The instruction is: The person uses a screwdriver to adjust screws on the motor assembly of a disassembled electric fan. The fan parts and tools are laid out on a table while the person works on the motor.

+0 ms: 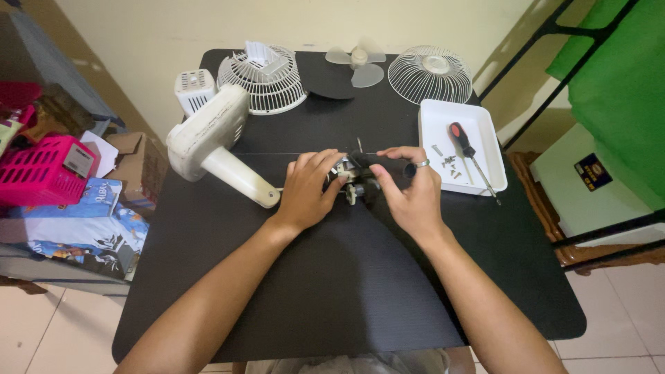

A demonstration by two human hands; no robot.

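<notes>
Both hands meet at the middle of a black table (332, 291). My left hand (308, 190) and my right hand (412, 187), which wears a ring, grip a small dark fan motor (355, 179) with metal and white parts between their fingertips. The motor is partly hidden by my fingers. Just left of it lies the cream fan body with its stand (215, 145).
At the back lie a white rear fan grille (267, 79), a small white housing (194, 88), a translucent fan blade (357, 64) and a wire front guard (429, 73). A white tray (433, 114) at right holds a red-handled screwdriver (465, 145) and screws. A pink basket (41, 170) sits left.
</notes>
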